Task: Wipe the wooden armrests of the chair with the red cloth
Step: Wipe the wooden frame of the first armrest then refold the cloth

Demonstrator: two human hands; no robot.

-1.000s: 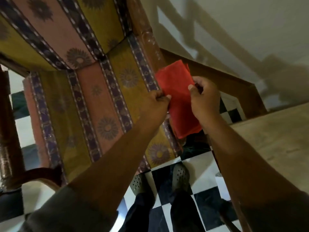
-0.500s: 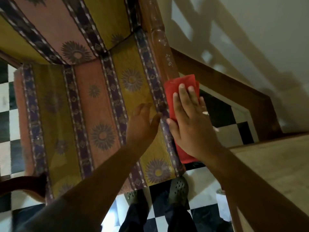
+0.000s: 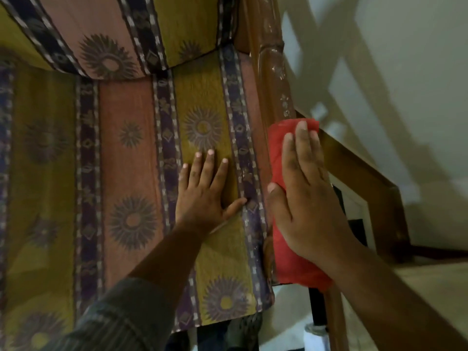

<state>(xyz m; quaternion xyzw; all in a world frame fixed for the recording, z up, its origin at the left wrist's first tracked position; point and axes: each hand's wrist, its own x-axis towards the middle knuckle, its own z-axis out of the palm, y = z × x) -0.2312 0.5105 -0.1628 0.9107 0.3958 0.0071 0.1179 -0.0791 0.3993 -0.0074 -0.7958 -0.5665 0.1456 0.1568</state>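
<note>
The red cloth [image 3: 283,259] lies draped over the chair's right wooden armrest [image 3: 272,79]. My right hand [image 3: 304,198] presses flat on top of the cloth, fingers together and pointing away from me. Beyond the cloth the glossy brown armrest runs toward the chair back. My left hand [image 3: 205,193] rests flat with fingers spread on the striped seat cushion [image 3: 126,160], just left of the armrest. The armrest's part under the cloth is hidden.
A second wooden piece of furniture [image 3: 374,191] stands close to the right of the chair, next to a pale wall [image 3: 379,72]. A beige surface [image 3: 430,287] lies at the lower right. My feet [image 3: 243,330] stand on the checkered floor below the seat.
Both hands let go of the held-up cloth. The right hand laid it on the armrest and flattened on it. The left hand moved down onto the cushion and spread open.
</note>
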